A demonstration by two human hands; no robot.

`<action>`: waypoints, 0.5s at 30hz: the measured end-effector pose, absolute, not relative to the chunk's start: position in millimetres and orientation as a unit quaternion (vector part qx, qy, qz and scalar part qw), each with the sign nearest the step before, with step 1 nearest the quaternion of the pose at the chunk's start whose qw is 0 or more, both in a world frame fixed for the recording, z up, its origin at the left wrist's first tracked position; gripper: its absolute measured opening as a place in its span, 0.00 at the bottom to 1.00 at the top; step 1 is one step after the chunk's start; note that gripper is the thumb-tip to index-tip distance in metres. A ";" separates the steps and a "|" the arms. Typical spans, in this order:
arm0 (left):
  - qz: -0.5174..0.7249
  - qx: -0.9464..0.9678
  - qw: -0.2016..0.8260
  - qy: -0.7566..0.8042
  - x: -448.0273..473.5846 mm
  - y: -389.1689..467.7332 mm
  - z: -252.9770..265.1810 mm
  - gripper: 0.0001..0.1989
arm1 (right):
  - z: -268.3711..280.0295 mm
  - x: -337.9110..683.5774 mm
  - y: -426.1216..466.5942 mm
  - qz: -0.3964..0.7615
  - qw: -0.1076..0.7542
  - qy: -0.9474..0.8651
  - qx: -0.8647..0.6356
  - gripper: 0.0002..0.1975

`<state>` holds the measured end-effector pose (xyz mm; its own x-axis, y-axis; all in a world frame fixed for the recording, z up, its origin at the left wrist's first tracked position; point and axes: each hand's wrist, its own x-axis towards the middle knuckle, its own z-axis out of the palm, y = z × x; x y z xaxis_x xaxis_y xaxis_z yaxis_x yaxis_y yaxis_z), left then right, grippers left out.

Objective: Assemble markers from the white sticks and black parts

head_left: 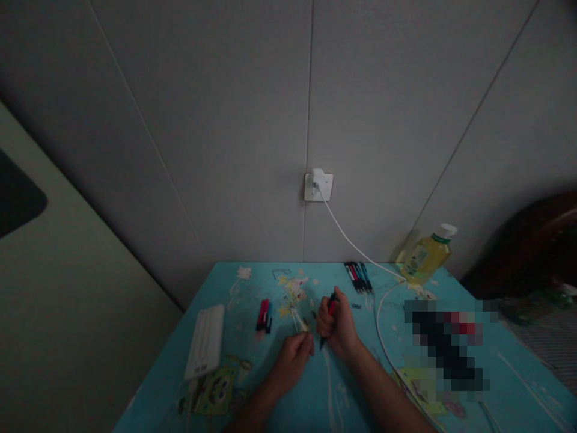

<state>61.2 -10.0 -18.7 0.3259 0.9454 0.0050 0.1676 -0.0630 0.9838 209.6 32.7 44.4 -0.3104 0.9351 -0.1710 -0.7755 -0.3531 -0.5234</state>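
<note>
My right hand (336, 325) is wrapped in a fist round a red and black pen (332, 307), which stands upright with its dark end pointing down. Close beside it, my left hand (295, 355) is closed in a pinch on some thin pale sticks (297, 319) that point away from me; they look like pen refills, but the dim light hides details. To the left lie several short red, blue and black pen pieces (264, 316). Farther back, a row of assembled pens (358, 278) lies side by side.
A blue cartoon-print tablecloth (351, 397) covers the table. A white flat device (205, 340) lies at the left. At the back right stands a bottle of yellow liquid (426, 258). A white cable (347, 237) runs from the wall charger (318, 180) across the right side, near a blurred-out dark object (446, 349).
</note>
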 end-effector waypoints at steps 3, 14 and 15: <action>0.375 0.635 0.511 0.443 60.4 -10.4 -19.1 0.27 | 46.3 206.1 30.3 0.791 0.538 -0.179 -0.228 0.24; 0.404 0.664 0.463 0.427 64.6 -12.7 -14.9 0.23 | 48.2 199.5 19.5 0.798 0.537 -0.184 -0.201 0.24; 0.405 0.666 0.460 0.425 65.0 -12.7 -15.0 0.23 | 48.1 199.2 18.9 0.797 0.538 -0.181 -0.205 0.24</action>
